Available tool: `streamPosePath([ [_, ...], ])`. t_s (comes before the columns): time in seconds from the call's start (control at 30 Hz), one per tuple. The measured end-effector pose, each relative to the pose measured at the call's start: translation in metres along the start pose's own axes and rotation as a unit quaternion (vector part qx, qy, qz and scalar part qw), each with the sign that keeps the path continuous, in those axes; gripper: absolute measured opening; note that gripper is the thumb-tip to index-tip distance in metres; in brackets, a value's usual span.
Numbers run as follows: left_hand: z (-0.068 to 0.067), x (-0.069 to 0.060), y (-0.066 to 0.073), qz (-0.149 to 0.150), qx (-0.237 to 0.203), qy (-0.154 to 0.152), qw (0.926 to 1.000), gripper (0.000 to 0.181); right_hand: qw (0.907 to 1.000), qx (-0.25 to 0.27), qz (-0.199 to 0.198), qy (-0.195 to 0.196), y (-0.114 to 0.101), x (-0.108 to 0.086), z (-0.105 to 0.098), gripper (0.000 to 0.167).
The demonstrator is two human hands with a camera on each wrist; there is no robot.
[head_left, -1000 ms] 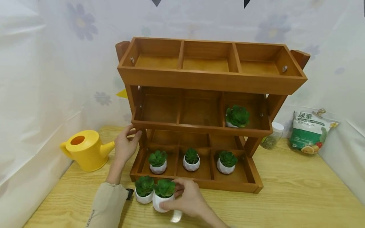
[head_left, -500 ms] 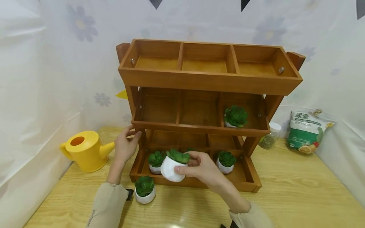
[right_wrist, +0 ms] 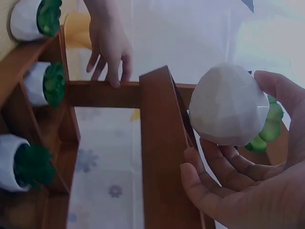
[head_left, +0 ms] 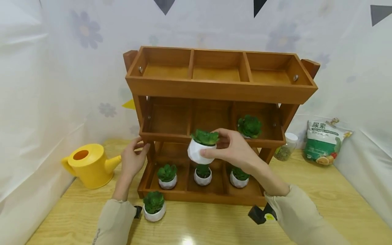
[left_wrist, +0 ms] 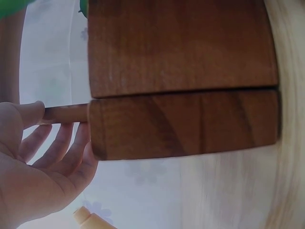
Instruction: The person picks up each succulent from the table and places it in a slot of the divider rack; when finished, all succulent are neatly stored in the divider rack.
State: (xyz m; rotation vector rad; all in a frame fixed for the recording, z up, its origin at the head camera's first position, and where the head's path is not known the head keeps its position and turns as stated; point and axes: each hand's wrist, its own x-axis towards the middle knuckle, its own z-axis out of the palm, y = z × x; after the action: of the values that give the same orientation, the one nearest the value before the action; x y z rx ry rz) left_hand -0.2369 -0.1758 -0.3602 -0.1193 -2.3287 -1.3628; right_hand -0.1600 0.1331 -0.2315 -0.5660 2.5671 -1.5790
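My right hand [head_left: 237, 149] pinches a white faceted pot with a green succulent [head_left: 200, 151] between thumb and fingers. It is held up in front of the middle tier of a brown wooden plant shelf [head_left: 214, 89]. In the right wrist view the pot [right_wrist: 228, 107] is tilted, its base towards the camera. My left hand [head_left: 131, 161] grips the shelf's left upright, thumb on one side and fingers on the other, as the left wrist view shows. Below the held pot, three potted succulents [head_left: 167, 182] stand in the bottom tier. Another succulent [head_left: 249, 126] sits in the middle tier's right compartment.
One more potted succulent [head_left: 154, 211] stands on the wooden table [head_left: 214, 226] before the shelf's left front. A yellow watering can [head_left: 92, 170] is left of the shelf. At right are a white-lidded jar [head_left: 284, 151] and a green-and-white bag [head_left: 323, 144].
My right hand has lifted a potted succulent off the table, then up and right towards the middle tier. My left hand has stayed on the upright. The head view has shifted slightly.
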Motion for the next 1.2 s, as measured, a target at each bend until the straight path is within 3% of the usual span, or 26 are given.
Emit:
streamPosePath([
  [0.23, -0.001, -0.001, -0.001, -0.007, 0.008, 0.001, 0.9999, 0.041, 0.999, -0.017, -0.024, 0.033, -0.012, 0.009, -0.017, 0.047],
  [0.37, -0.001, -0.002, 0.0, -0.003, 0.012, 0.007, 0.9999, 0.039, 0.9944, -0.073, -0.029, 0.071, -0.014, 0.014, -0.021, 0.056],
  [0.5, 0.0, -0.002, 0.0, -0.001, 0.01, 0.002, 0.9999, 0.039, 0.9829, -0.146, -0.034, 0.107, -0.013, 0.022, -0.026, 0.066],
  [0.73, 0.001, -0.001, 0.001, -0.001, 0.01, 0.002, 0.9999, 0.039, 0.9801, -0.174, -0.006, 0.096, -0.012, 0.042, -0.037, 0.072],
  [0.97, 0.001, -0.002, 0.001, 0.008, 0.006, 0.007, 0.9999, 0.038, 0.9801, -0.182, 0.001, 0.079, -0.011, 0.064, -0.044, 0.062],
  [1.2, 0.001, -0.002, 0.001, 0.006, 0.008, 0.011, 0.9999, 0.038, 0.9796, -0.171, -0.044, 0.097, -0.011, 0.085, -0.046, 0.092],
])
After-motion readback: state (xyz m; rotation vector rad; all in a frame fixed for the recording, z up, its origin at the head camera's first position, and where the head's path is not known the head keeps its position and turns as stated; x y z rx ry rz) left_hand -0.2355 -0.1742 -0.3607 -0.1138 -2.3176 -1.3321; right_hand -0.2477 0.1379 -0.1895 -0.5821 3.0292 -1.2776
